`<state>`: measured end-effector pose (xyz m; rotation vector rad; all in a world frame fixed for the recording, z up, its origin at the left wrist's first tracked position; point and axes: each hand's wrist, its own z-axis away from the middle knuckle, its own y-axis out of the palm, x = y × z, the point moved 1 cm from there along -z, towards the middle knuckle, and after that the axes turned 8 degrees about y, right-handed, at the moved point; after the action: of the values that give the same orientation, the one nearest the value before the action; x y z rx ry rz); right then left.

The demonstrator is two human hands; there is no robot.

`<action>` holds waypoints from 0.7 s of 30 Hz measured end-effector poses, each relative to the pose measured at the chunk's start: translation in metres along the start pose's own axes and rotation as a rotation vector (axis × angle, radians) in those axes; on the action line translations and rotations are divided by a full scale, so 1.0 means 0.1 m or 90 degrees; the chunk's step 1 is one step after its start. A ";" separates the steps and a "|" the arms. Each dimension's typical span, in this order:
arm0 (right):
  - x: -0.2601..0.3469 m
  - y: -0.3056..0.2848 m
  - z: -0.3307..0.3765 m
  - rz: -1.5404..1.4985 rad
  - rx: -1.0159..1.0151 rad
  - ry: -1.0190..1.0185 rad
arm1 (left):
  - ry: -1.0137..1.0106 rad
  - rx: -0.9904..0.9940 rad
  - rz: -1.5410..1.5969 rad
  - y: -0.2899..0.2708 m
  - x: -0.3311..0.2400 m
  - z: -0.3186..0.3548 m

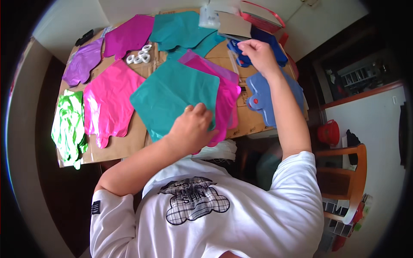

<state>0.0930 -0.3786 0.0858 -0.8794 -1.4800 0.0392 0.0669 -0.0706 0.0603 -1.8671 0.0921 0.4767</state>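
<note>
Flat, shiny foil pieces shaped like uninflated balloons cover the cardboard-topped table. My left hand (pixel 193 129) is closed at the near right corner of a large teal foil piece (pixel 174 96), fingers curled against it. Beneath the teal one, magenta foil pieces (pixel 226 96) stick out to the right. My right hand (pixel 259 56) is raised at the far right, thumb and fingers pinched together; whatever they may hold is too small to make out. Close by it lies a dark blue piece (pixel 241 56) with a red dot, and under my forearm a lighter blue piece (pixel 262 92).
Pink (pixel 112 101), green (pixel 69 124) and purple foil pieces (pixel 84 62) lie left. Small white rolls (pixel 140 56) sit near the far side, before another teal piece (pixel 180 30). A clear bag (pixel 209 18) and red-edged container (pixel 262 17) stand behind. A wooden chair (pixel 344 176) is right.
</note>
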 end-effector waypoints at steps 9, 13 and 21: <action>-0.29 -0.83 0.31 0.246 -0.160 0.136 | 0.122 -0.016 0.232 -0.40 0.33 -1.42; -0.58 -1.00 0.15 0.296 -0.184 0.181 | 0.136 -0.098 0.305 0.25 0.56 -2.56; -1.27 -1.09 0.03 0.189 -0.164 0.230 | 0.058 -0.097 0.002 1.14 0.60 -3.24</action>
<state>0.0192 -0.5203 0.0366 -1.2402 -1.0217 -0.0883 0.1780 -0.3986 0.0236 -2.0380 0.1230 0.4101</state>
